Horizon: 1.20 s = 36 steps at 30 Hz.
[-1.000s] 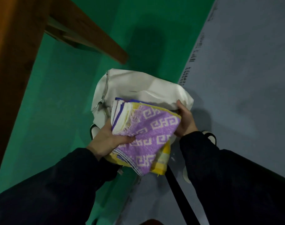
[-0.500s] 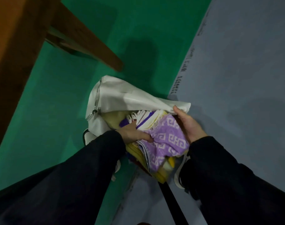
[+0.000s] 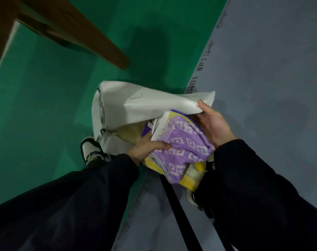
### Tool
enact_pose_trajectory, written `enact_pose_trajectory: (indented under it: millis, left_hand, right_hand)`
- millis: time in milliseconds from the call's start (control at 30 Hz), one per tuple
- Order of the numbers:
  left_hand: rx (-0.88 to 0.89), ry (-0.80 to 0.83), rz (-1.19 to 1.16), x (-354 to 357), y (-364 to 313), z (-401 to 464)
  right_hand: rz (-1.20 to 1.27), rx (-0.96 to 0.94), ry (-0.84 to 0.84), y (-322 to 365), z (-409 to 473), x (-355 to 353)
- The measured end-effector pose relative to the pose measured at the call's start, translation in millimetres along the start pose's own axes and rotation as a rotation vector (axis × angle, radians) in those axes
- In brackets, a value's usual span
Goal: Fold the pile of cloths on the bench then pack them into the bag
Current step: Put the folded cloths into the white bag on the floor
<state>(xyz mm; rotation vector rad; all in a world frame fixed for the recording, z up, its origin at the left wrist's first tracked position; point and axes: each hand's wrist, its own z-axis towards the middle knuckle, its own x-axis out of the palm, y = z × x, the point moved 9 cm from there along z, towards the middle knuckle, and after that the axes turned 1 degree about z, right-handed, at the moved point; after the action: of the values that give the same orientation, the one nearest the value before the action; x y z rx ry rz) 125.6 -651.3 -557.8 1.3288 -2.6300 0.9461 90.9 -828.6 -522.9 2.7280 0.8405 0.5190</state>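
Presently: folded cloths at the bag mouth.
Left hand [image 3: 146, 149] pinches the cloths [image 3: 183, 144], long axis pointing into the white bag [image 3: 145, 104] ahead (stack only partly inside); right hand [image 3: 212, 124], nearer the opening, grips the bag's upper flap, lifting it.

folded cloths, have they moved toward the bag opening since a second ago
Yes. The folded cloths have gone from over the white bag down into its mouth, gripped by the left hand.
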Motion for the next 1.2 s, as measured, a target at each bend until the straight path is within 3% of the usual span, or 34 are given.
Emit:
enact_pose_trajectory:
  millis: [67, 200, 333, 400, 533, 633, 833, 967, 1033, 1100, 1200]
  left_hand:
    - [0.038, -0.039, -0.043, -6, -3, 4]
    - [0.075, -0.15, -0.138, -17, -1, 4]
    - [0.092, -0.408, -0.226, -29, 8, 5]
    - [0.079, -0.551, -0.108, -29, 9, 4]
    - [-0.091, -0.67, 0.328, -8, 8, -1]
    - [-0.153, -0.639, 0.301, 6, -4, 12]
    - [0.047, -0.256, 0.02, 2, -40, 49]
    - [-0.06, -0.066, -0.291, 6, -24, 58]
    - [-0.109, 0.04, -0.333, 17, -19, 60]
    - [-0.035, 0.028, -0.294, 23, -27, 68]
    - [0.079, -0.243, -0.249, 17, -43, 74]
  right_hand:
    - [-0.087, -0.011, -0.069, -1, 6, -11]
    - [-0.254, -0.237, -0.284, 22, 17, -45]
    - [-0.147, -0.277, -0.199, 23, 15, -36]
    - [-0.068, -0.285, -0.134, 22, 8, -26]
    - [0.006, -0.268, -0.09, 12, -4, -12]
    - [-0.052, -0.296, -0.093, 5, -9, -9]
    - [0.077, -0.29, -0.084, 26, -3, -31]
    - [0.088, -0.309, -0.088, 32, -2, -29]
    - [0.095, -0.332, -0.122, 32, -2, -35]
    - [0.017, -0.4, -0.149, 38, -4, -41]
    - [-0.389, -0.468, -0.115, 39, -9, -29]
